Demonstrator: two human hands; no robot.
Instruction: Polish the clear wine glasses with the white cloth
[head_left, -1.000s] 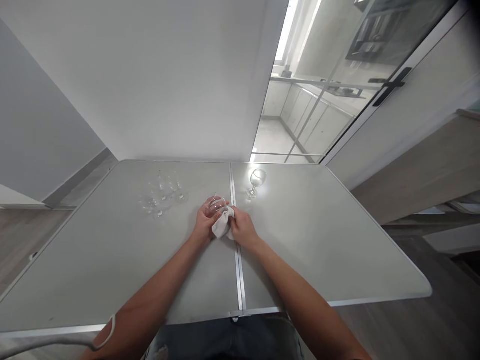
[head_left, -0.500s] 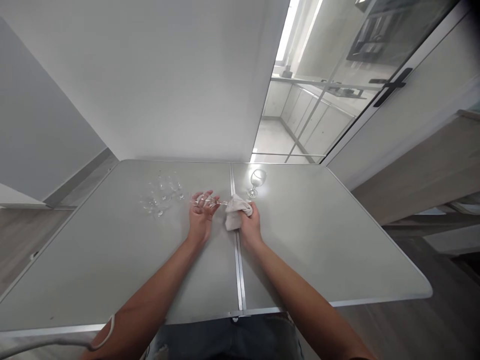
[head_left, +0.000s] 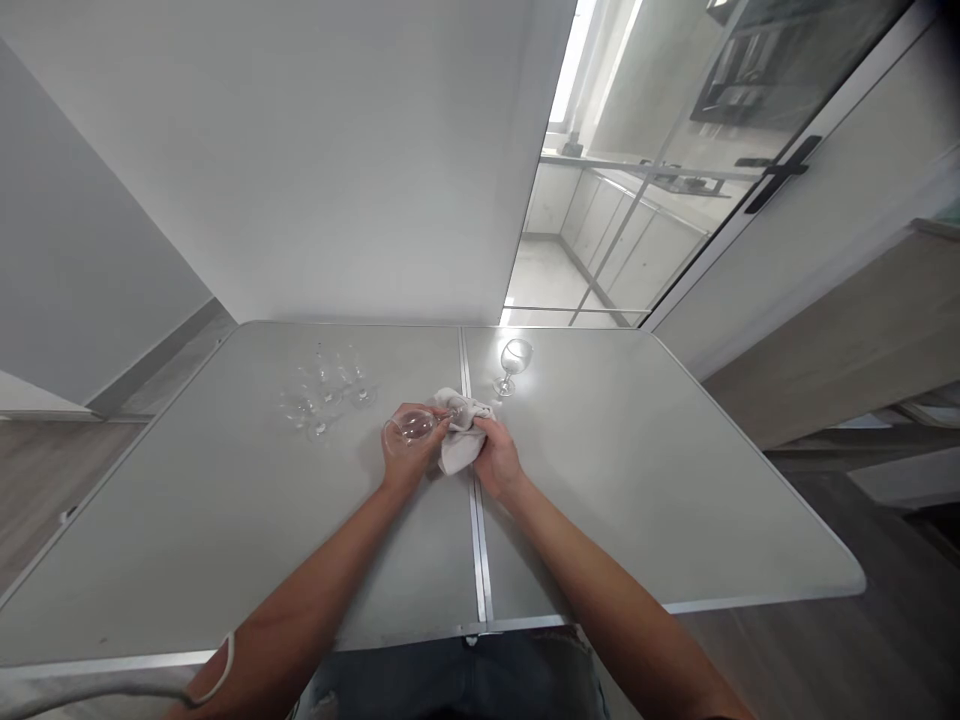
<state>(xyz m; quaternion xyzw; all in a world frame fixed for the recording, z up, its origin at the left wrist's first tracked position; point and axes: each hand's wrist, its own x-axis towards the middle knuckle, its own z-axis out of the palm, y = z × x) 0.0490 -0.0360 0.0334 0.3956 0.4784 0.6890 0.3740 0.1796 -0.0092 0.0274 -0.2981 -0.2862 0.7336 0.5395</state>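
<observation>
A clear wine glass (head_left: 412, 427) lies on its side in the air, its bowl to the left and its stem pointing right. My left hand (head_left: 406, 458) is closed around it near the bowl and stem. My right hand (head_left: 496, 458) grips a white cloth (head_left: 460, 452), which is bunched about the foot end of the glass and hides most of it. Just beyond the cloth, a second wine glass (head_left: 516, 357) stands upright on the table.
Several clear glasses (head_left: 325, 388) stand grouped on the left part of the grey table (head_left: 637, 470). A metal seam (head_left: 478, 560) runs down the table's middle. Behind it are a white wall (head_left: 337, 170) and a glass door (head_left: 622, 220).
My left hand has turned from fingers spread around the bowl to a closer grip near the stem. The glass bowl has tipped toward me, and the cloth has shifted slightly left.
</observation>
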